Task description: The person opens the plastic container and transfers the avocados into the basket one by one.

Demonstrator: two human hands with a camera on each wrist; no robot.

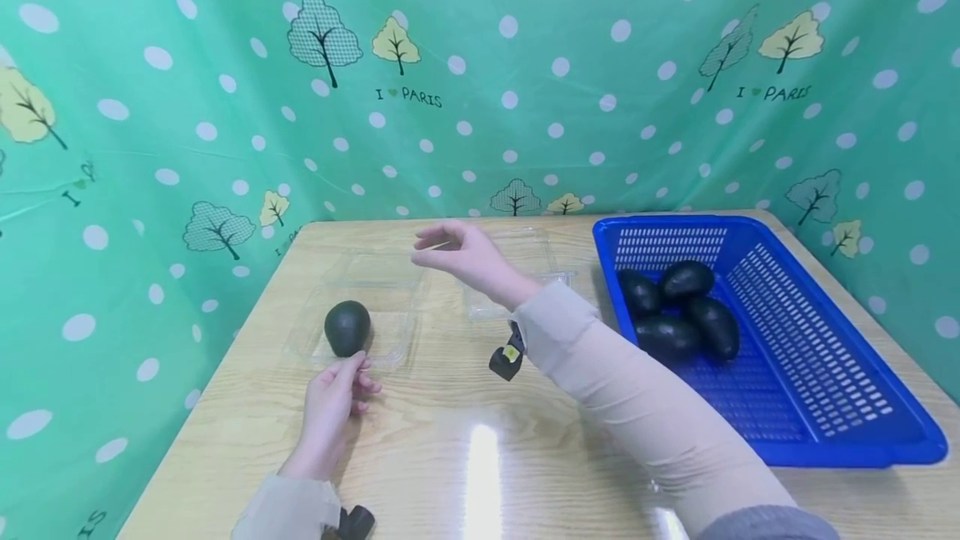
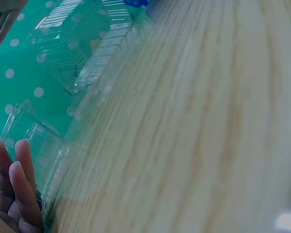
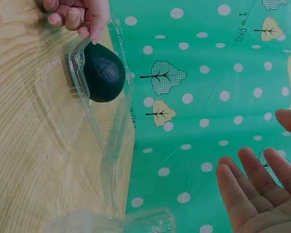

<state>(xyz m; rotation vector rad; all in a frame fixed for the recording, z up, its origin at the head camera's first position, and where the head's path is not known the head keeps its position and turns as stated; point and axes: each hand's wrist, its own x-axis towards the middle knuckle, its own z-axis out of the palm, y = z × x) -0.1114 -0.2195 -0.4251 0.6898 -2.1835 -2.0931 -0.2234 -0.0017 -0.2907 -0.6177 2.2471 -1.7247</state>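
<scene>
A dark avocado (image 1: 347,328) sits in the near left part of a clear plastic clamshell container (image 3: 98,131), whose lid is open behind it. My left hand (image 1: 335,398) pinches the container's near rim between thumb and fingertips, right beside the avocado. In the right wrist view, the thumb tip (image 3: 94,38) is on the rim's corner. My right hand (image 1: 467,257) hovers above the table, between this container and a second one, with its fingers apart and nothing in them. The palm and loosely spread fingers show in the right wrist view.
A second clear clamshell container (image 1: 480,307) stands behind my right forearm, partly hidden. At the right is a blue perforated basket (image 1: 780,427) with several dark avocados (image 1: 712,327) in its left part. A green dotted curtain (image 1: 465,148) borders the wooden table (image 1: 420,457).
</scene>
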